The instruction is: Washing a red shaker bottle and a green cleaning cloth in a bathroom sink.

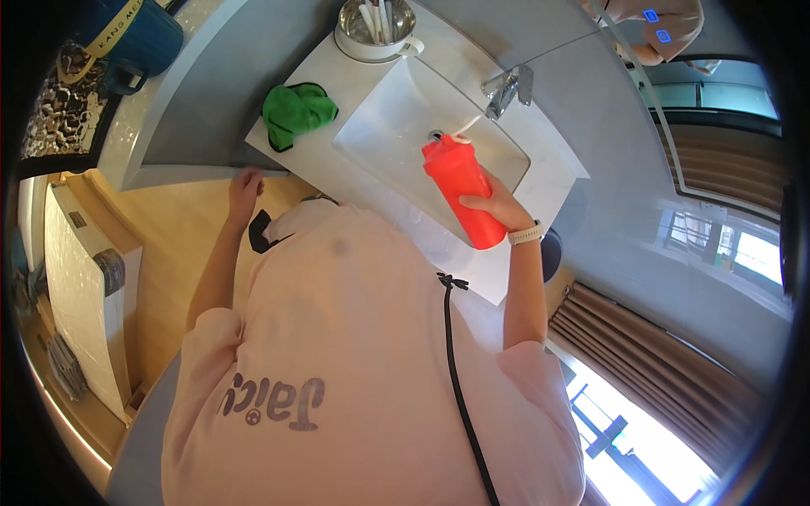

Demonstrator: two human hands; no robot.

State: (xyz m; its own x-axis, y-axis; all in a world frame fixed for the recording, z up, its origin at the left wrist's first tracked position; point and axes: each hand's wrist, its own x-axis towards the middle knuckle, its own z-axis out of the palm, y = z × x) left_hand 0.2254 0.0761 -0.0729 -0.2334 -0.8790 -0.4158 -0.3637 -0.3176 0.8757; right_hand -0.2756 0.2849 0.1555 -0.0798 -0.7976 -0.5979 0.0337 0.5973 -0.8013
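Observation:
My right hand [500, 205] is wrapped around a red plastic shaker bottle [459, 193], which it holds tilted above the white sink basin [386, 126]. The lid end points toward the drain [435, 135] and the chrome faucet [503, 95]. A thin whitish strip [468, 126] shows beside the lid; whether it is a strap or liquid I cannot tell. To the left, my left hand [247, 183] hangs off the counter with curled fingers, and nothing shows in it. The nearest thing to it on the counter is a crumpled green cloth [297, 114] with dark edging.
A white-and-steel pot [373, 31] with a handle holds several slender items at the counter's back corner. A blue mug [136, 44] stands on a ledge at upper left. At right is a mirror [709, 107]; brown curtains [645, 367] hang by a window.

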